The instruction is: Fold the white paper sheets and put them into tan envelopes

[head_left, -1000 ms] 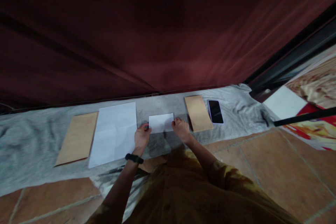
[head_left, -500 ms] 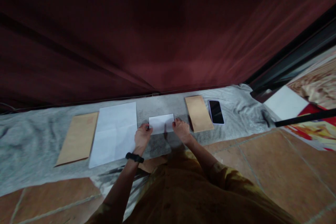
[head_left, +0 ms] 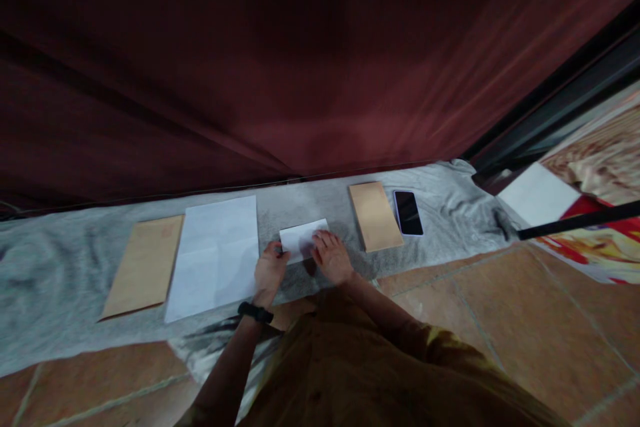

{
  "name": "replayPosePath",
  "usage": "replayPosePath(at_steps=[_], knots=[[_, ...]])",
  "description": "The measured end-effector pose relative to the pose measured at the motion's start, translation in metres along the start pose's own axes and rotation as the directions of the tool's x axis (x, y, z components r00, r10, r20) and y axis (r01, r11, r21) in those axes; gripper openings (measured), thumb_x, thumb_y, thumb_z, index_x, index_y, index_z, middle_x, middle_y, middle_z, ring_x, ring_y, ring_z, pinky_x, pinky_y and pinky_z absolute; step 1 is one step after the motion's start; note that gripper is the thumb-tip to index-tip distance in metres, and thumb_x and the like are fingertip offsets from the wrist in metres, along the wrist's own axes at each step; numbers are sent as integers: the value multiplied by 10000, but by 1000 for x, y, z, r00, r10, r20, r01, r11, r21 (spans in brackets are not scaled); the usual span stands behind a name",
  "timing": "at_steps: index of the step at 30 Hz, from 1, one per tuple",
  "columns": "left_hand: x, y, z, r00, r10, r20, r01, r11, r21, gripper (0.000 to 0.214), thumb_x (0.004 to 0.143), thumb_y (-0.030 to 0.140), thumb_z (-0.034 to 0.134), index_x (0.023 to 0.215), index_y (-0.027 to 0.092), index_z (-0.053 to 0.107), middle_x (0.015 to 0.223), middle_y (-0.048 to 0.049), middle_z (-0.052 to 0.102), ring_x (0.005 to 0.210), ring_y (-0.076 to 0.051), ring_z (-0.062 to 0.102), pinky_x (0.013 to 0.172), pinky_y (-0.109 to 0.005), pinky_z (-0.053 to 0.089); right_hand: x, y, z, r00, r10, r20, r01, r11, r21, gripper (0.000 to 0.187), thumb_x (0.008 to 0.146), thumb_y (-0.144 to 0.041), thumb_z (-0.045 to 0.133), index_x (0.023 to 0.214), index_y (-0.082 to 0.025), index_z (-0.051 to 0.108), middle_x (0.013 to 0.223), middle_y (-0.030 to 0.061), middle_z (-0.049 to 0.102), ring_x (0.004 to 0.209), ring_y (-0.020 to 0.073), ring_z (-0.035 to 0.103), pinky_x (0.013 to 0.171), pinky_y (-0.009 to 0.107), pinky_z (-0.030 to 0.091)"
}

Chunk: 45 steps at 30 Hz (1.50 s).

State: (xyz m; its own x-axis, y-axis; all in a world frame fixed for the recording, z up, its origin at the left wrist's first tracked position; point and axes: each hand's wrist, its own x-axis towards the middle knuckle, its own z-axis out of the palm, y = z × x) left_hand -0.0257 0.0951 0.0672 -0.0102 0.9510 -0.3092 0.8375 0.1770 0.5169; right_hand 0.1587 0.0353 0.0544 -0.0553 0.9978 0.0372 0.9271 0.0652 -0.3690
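Note:
A small folded sheet of white paper (head_left: 299,237) lies on the grey cloth, slightly turned. My left hand (head_left: 270,271), with a dark band on the wrist, pinches its left edge between thumb and fingers. Across the right part of the paper, my right hand (head_left: 333,258) rests with fingers stretched out, covering that end. To the left is a large white sheet (head_left: 215,257) with faint creases. Beyond it lies a brown envelope (head_left: 145,267). Right of my right hand there is another brown envelope (head_left: 376,217), with a smartphone (head_left: 409,213) beside it.
The grey cloth (head_left: 55,280) covers a long narrow surface against a dark red curtain (head_left: 320,80). Brown floor tiles (head_left: 525,327) run along the near side. At the far right are a black bar (head_left: 580,220), a white panel (head_left: 539,195) and a colourful printed sheet (head_left: 600,250).
My right hand has moved from the paper's right edge onto its top, fingers now laid over it. The folded paper has tilted slightly. My left hand still holds the left edge.

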Motion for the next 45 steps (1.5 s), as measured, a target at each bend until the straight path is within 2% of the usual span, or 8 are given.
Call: replayPosePath(at_steps=[7,10,13,16,23,33,39,45], knots=[[-7,3,3,999,-11,-36,13,999,48,316,902,323,610,1196,210,631,911,-60,752,853,-256,725,679,-312,505,-11,3,32,997,-56,-47,56,998,-4,535,1047,-367,459,1529,-136,448,1628,136,381,1514,253,327,1240,456,268],[-17,5,10,986,72,-152,-58,994,96,353,941,301,541,1271,192,604,1042,-105,734,950,-272,714,789,-348,545,-13,5,35,996,-58,-60,57,998,-11,548,1057,-378,437,1544,-128,429,1639,131,358,1532,250,295,1250,444,255],[-31,6,26,917,327,-229,-304,944,130,395,978,255,446,1337,172,588,1295,-156,663,1219,-281,630,1037,-397,500,-13,4,36,996,-60,-70,59,998,-18,555,1067,-391,411,1552,-120,415,1638,133,356,1536,245,287,1255,441,249],[-44,2,47,848,514,-130,-496,856,148,455,998,282,409,1403,148,567,1462,-167,581,1396,-285,509,1171,-439,408,-13,4,36,997,-58,-49,56,998,-31,534,1069,-352,399,1557,-134,411,1636,127,359,1533,238,295,1254,446,252],[-54,-29,67,806,592,-23,-561,776,288,601,997,388,407,1527,109,451,1606,-162,410,1512,-287,353,1257,-469,274,-13,2,37,999,-22,-44,21,999,-45,525,1065,-308,373,1560,-136,404,1652,112,332,1533,234,296,1257,436,235],[-59,-62,70,688,705,-172,-587,679,440,737,1005,511,427,1573,49,341,1583,-218,415,1501,-329,366,1222,-493,325,-27,21,46,964,46,-263,-71,994,-86,537,1039,-243,387,1553,-86,411,1589,142,437,1470,270,412,1221,474,320],[-55,-52,60,713,687,-139,-549,671,499,566,1023,374,384,1427,13,548,1487,-241,540,1439,-349,462,1216,-538,324,-27,22,36,965,42,-258,-64,995,-78,536,1044,-256,388,1548,-74,414,1597,143,427,1487,284,385,1221,481,326],[-44,-32,41,756,649,-87,-528,683,505,404,962,159,398,1235,92,689,1317,-192,682,1319,-311,582,1183,-484,385,-21,2,31,966,-200,-161,196,980,-42,512,1063,-317,404,1545,-148,436,1629,88,385,1517,228,333,1260,439,264]])
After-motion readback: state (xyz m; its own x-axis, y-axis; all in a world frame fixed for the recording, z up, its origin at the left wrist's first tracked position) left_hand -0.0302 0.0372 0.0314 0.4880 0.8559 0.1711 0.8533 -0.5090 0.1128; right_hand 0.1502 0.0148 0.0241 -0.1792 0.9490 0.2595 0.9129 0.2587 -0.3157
